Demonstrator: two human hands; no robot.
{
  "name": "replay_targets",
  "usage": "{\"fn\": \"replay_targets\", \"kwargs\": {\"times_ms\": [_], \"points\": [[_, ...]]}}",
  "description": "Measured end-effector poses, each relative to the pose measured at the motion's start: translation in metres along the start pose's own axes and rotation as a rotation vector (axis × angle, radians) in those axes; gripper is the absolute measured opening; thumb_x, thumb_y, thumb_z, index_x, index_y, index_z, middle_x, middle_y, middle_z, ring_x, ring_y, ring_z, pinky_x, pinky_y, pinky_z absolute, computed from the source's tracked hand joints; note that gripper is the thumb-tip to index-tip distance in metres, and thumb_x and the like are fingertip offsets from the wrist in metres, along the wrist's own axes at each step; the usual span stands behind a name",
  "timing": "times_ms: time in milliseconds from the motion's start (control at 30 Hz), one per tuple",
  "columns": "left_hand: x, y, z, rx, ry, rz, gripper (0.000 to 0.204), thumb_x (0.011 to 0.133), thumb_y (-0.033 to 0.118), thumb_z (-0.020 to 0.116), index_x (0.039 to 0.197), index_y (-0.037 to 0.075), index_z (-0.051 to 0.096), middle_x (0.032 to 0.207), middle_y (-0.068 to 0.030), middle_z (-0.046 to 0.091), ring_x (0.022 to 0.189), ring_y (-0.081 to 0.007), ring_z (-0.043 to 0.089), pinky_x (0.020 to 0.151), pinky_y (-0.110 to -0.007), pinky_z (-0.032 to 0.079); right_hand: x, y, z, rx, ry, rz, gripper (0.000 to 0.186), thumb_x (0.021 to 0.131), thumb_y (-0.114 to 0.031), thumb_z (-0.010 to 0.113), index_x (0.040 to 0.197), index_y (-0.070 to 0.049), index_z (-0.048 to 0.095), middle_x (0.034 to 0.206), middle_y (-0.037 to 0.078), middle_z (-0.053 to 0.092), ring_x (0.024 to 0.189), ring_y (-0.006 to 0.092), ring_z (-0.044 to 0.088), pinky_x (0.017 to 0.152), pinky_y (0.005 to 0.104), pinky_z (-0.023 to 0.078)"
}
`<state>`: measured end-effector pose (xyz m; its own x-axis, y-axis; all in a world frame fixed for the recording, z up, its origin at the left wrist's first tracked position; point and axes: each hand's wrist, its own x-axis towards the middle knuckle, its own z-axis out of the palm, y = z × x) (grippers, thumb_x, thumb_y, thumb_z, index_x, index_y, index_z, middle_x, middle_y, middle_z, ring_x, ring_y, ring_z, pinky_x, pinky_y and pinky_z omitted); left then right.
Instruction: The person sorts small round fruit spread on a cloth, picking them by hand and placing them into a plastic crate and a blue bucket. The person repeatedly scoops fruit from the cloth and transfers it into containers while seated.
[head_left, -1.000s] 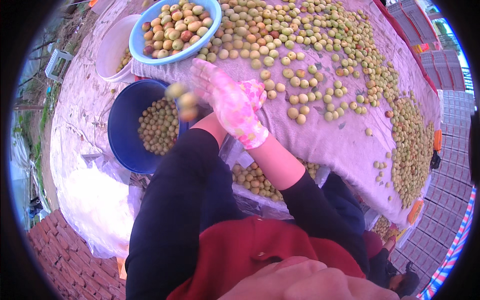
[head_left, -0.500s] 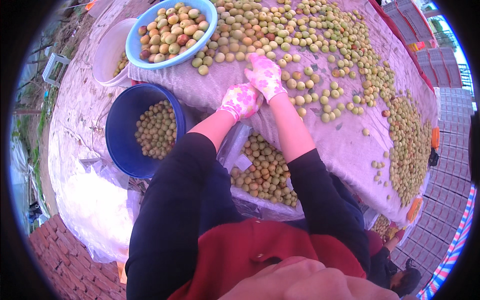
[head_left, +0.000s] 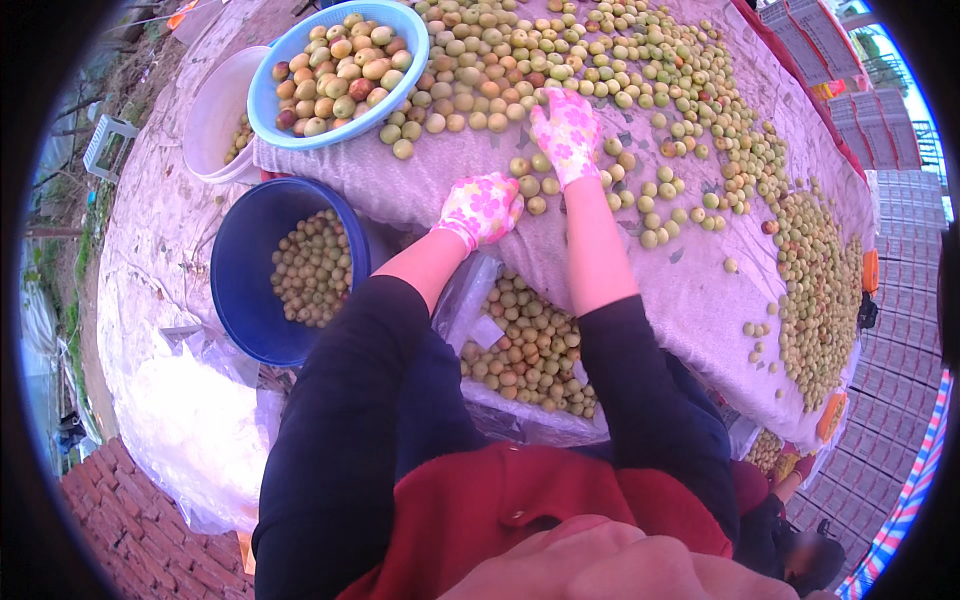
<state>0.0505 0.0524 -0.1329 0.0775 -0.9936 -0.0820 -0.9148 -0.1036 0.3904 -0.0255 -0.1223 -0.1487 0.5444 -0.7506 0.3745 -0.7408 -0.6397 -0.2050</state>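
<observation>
My left hand [head_left: 481, 209], in a white glove with pink flowers, is curled at the near edge of the cloth-covered table [head_left: 690, 300]. Its fingers are closed, and whatever they may hold is hidden. Farther off and to the right, my right hand [head_left: 567, 136], gloved alike, reaches down to the cloth with thumb and fingers apart. Beside it lie small round green-and-reddish fruits [head_left: 535, 186]; many more spread behind. Below my hands, between my forearms, stands a plastic-lined container [head_left: 470, 318] of the same fruits.
To the left are a dark blue bucket [head_left: 228, 275] partly filled with fruit, a white bucket [head_left: 207, 125] and a light blue basket [head_left: 262, 110] heaped with larger, redder fruits. Stacked crates [head_left: 885, 130] stand at right. Another person's hand [head_left: 800, 470] shows at lower right.
My hands, together before, are now apart. The right one has moved right and slightly farther away, and several fruits now lie between them. The left has barely shifted.
</observation>
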Motion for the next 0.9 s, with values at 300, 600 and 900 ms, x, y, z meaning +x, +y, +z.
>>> {"fn": "replay_targets", "kwargs": {"times_ms": [300,600,900], "points": [[0.001,-0.001,0.003,-0.015,0.006,0.002,0.029,0.095,0.034,0.052,0.097,0.008,0.065,0.094,-0.0149,0.067,0.088,-0.0338,0.067,0.077,-0.048,0.053,0.028,0.010,-0.021,0.171,-0.334,-0.021,0.034,0.088,-0.029,0.061,0.117,-0.011,0.065,0.117,0.018,0.064,0.107,0.0365,0.063,0.090,0.0479,0.051],[0.000,0.000,-0.001,-0.017,-0.004,-0.004,0.028,0.094,0.033,0.053,0.095,0.008,0.065,0.093,-0.0153,0.066,0.088,-0.0346,0.067,0.077,-0.049,0.052,0.064,0.027,0.039,0.158,-0.196,-0.069,0.020,0.089,-0.019,0.059,0.107,-0.011,0.061,0.107,0.017,0.063,0.099,0.0384,0.064,0.083,0.0492,0.052],[-0.001,0.000,0.002,-0.026,0.028,-0.002,0.028,0.093,0.033,0.053,0.093,0.008,0.066,0.092,-0.0143,0.067,0.086,-0.0337,0.068,0.077,-0.048,0.053,0.023,0.060,-0.020,0.361,-0.170,-0.033,0.024,0.088,-0.019,0.059,0.108,-0.009,0.067,0.112,0.019,0.067,0.107,0.0354,0.063,0.093,0.0440,0.050]]}}
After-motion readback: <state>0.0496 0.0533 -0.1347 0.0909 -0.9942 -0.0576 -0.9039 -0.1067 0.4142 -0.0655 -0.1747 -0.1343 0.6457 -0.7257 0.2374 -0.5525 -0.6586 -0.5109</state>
